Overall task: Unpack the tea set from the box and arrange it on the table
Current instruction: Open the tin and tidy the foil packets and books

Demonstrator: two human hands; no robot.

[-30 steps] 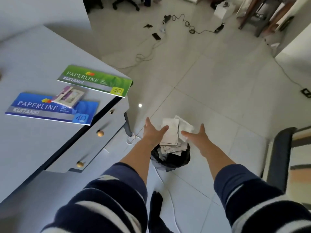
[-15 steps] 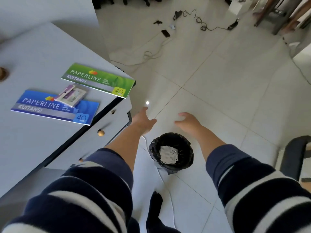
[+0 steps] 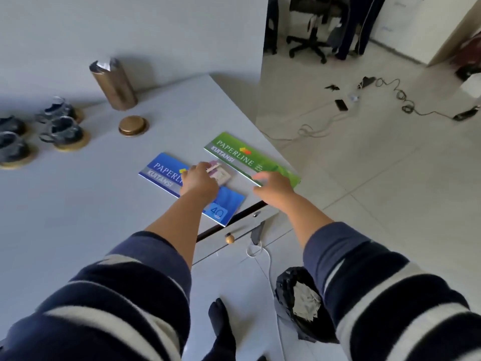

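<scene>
Several dark glass tea cups stand on round wooden coasters at the far left of the grey table. A bronze canister stands behind them, its lid lying beside it. My left hand lies over a blue receipt book, fingertips on a small purple-and-white packet; the back of the hand hides any grip. My right hand hovers with spread fingers at the near end of a green receipt book. No box is in view.
A black-lined waste bin holding crumpled paper stands on the tiled floor by my feet. A partly open drawer with a wooden knob juts from the table edge. Cables and an office chair lie further off.
Both hands let crumpled paper drop into the bin, then rose from the bin to the table. My view swung left, so the cups and canister now show.
</scene>
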